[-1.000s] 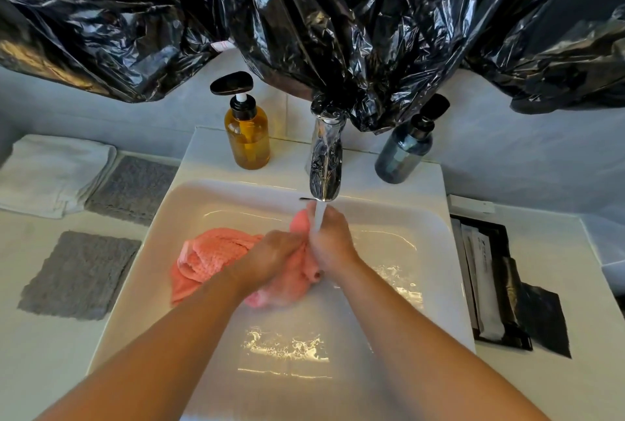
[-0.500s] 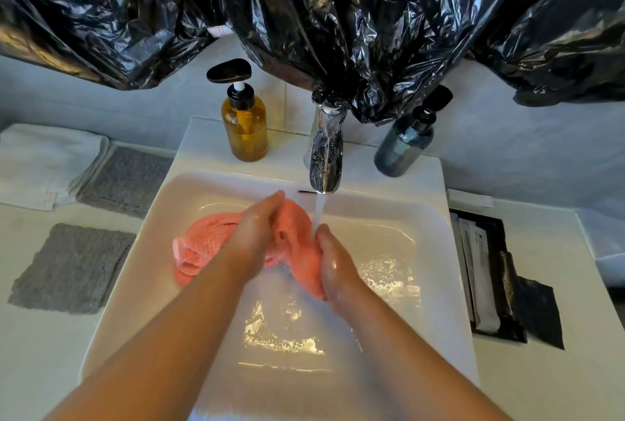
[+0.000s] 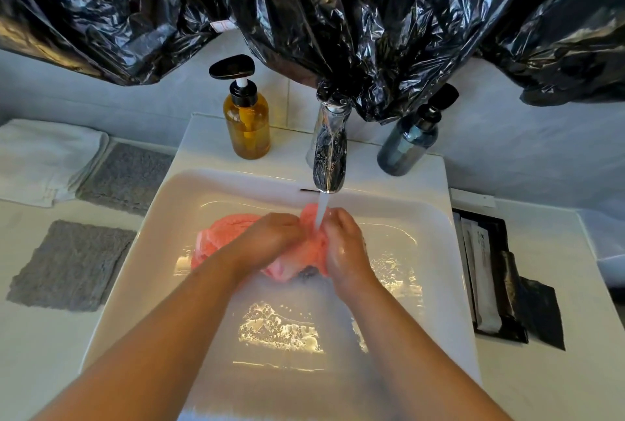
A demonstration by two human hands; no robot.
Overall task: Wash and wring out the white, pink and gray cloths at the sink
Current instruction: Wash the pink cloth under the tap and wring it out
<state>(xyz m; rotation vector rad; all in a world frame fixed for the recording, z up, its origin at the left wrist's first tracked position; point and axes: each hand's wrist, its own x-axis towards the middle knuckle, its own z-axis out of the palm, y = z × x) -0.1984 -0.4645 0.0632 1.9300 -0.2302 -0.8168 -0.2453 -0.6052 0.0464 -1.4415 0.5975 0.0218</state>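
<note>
Pink cloth (image 3: 223,234) lies bunched in the white sink (image 3: 424,217), toward the basin's back; the left hand (image 3: 270,238) and right hand (image 3: 345,248), close together, both grip its raised end, where the faucet (image 3: 329,157) drops a thin water stream (image 3: 321,214)

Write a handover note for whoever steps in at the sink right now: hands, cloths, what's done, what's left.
Left hand and right hand each grip the pink cloth under the running faucet, in the sink.
White cloth, far gray cloth and near gray cloth lie on the counter left of it, apparently unwashed.
Done: nothing finished; pink mid-wash.
Left: wring pink, then wash and wring white and both grays.
</note>
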